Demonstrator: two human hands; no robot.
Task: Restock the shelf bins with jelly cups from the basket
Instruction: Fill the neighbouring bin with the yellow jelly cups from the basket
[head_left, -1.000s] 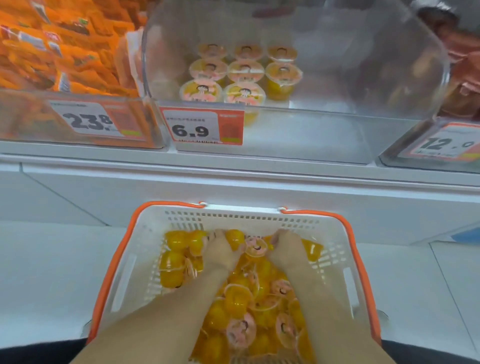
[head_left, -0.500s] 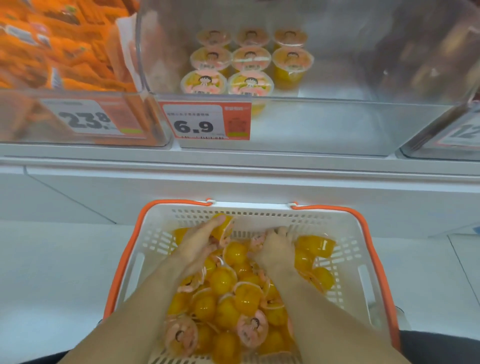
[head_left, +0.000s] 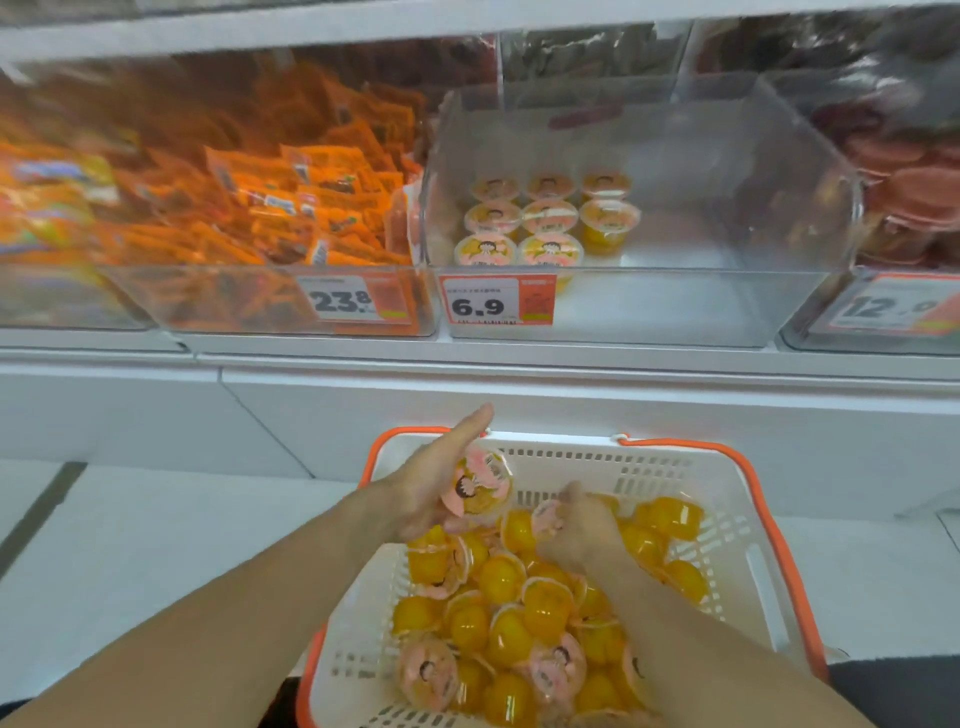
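A white shop shelf (head_left: 519, 358) carried clear bins. The middle bin (head_left: 727, 291), tagged 6.9 (head_left: 497, 300), held eight jelly cups (head_left: 545, 218) at its left side. The neighbouring bin held orange packets (head_left: 291, 208). Below stood a white basket (head_left: 717, 499) with orange handles, filled with loose yellow jelly cups (head_left: 519, 613). The left hand (head_left: 431, 483) was raised over the basket's far left corner, fingers extended, holding one cup (head_left: 480, 486) against the palm, lid visible. The right hand (head_left: 584, 530) was curled around a cup (head_left: 548, 517) in the pile.
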